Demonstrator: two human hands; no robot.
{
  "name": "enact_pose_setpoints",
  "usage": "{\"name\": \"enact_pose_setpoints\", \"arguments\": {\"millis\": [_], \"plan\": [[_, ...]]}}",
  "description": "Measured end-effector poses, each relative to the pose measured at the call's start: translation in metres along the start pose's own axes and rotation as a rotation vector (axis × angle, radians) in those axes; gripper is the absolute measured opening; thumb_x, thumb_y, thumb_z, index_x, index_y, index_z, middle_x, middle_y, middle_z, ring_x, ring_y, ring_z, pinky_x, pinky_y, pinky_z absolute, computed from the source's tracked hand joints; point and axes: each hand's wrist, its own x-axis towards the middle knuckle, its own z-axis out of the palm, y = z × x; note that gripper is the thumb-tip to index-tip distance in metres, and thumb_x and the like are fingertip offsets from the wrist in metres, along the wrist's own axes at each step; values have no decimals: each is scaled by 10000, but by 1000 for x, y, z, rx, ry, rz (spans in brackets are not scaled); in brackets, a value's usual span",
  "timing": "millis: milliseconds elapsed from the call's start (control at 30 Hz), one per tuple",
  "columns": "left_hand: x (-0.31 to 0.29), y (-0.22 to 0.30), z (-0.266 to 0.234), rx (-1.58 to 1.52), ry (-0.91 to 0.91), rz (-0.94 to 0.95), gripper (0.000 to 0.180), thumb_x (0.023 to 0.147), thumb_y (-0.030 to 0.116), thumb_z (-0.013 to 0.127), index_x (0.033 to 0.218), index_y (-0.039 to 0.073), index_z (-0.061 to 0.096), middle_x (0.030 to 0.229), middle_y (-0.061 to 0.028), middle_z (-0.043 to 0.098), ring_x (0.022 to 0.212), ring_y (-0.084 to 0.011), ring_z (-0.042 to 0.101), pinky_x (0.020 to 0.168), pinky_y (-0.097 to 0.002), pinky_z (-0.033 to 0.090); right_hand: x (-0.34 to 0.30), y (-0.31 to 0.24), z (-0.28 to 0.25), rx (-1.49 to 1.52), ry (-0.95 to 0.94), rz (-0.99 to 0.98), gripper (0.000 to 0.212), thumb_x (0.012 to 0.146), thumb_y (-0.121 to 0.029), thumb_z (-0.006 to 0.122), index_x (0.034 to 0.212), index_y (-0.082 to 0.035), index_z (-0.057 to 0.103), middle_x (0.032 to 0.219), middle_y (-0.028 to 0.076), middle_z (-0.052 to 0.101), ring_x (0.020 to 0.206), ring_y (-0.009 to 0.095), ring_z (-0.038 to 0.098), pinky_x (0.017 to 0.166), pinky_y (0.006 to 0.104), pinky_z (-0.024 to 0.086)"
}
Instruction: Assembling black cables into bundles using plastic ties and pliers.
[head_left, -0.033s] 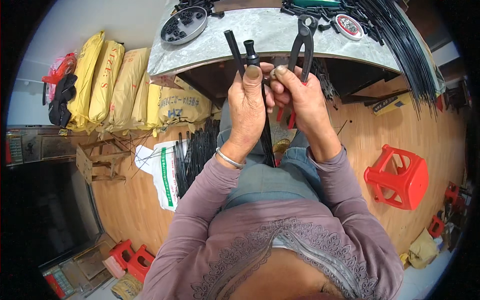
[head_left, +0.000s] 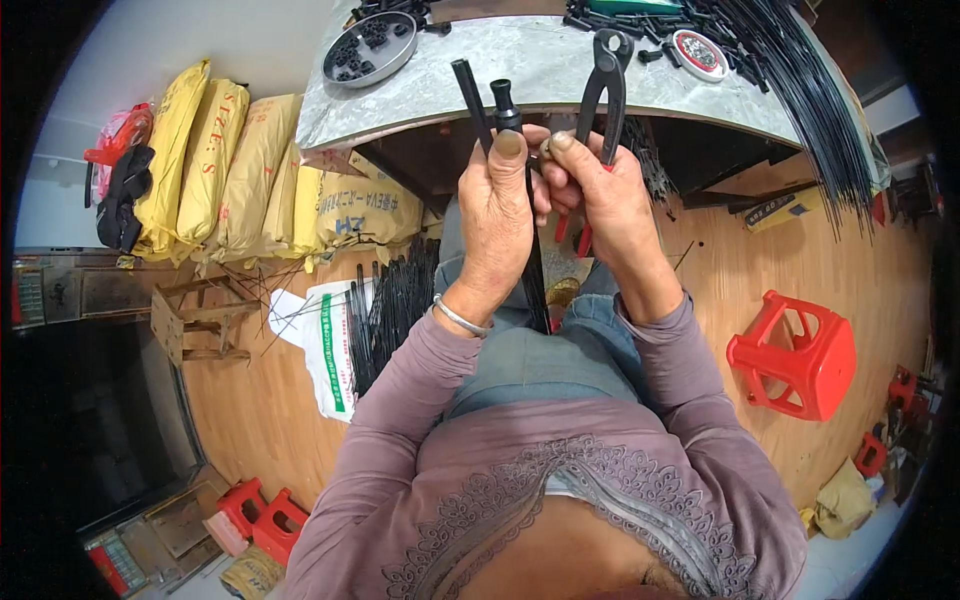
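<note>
My left hand [head_left: 498,205] is closed round a black rod [head_left: 470,95] and a black stepped fitting [head_left: 504,100], both pointing up past the thumb. Black lengths hang down below this hand, between my knees. In my right hand [head_left: 615,195] is a pair of end-cutting pincers [head_left: 608,80], dark jaws up and red handles partly hidden by the palm. The right thumb and forefinger also pinch something small beside the left fingers; I cannot make out what it is. Both hands are close together in front of the table edge.
The grey marble-patterned table [head_left: 480,60] bears a round tray [head_left: 370,50] of small black parts, a small round tub [head_left: 698,52] and a bundle of black rods [head_left: 810,100]. Yellow sacks [head_left: 235,165] lean at left. A red stool [head_left: 795,355] stands at right, a wooden stool [head_left: 205,320] at left.
</note>
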Motion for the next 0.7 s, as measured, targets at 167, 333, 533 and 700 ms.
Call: {"name": "enact_pose_setpoints", "arguments": {"millis": [167, 333, 533, 700], "plan": [[-2, 2, -1, -53, 7, 12, 550, 943, 532, 444, 991, 0, 573, 668, -5, 545, 524, -33, 469, 431, -176, 362, -2, 3, 3, -33, -24, -29, 262, 955, -231, 548, 755, -65, 520, 618, -13, 475, 531, 88, 494, 457, 217, 370], [-3, 1, -1, -59, 14, 28, 536, 949, 518, 449, 984, -1, 582, 664, 8, 518, 510, -30, 456, 424, -179, 354, 1, 8, 3, -46, -6, -73, 252, 950, -229, 565, 767, -56, 545, 625, -16, 493, 532, 75, 490, 457, 213, 361], [-10, 0, 4, -64, 42, 9, 516, 934, 528, 482, 951, 20, 573, 671, 29, 464, 502, -27, 437, 418, -191, 340, 8, 10, 11, -244, 226, -245, 219, 915, -220, 631, 852, -11, 611, 659, -29, 553, 561, 52, 493, 483, 213, 387], [-9, 0, 8, -19, 46, 57, 532, 927, 548, 481, 910, 23, 568, 615, 39, 454, 502, -27, 421, 434, -195, 316, 16, 12, 8, -973, 380, -555, 128, 893, -129, 592, 906, -2, 602, 728, 117, 628, 602, 196, 609, 565, 327, 468]]}}
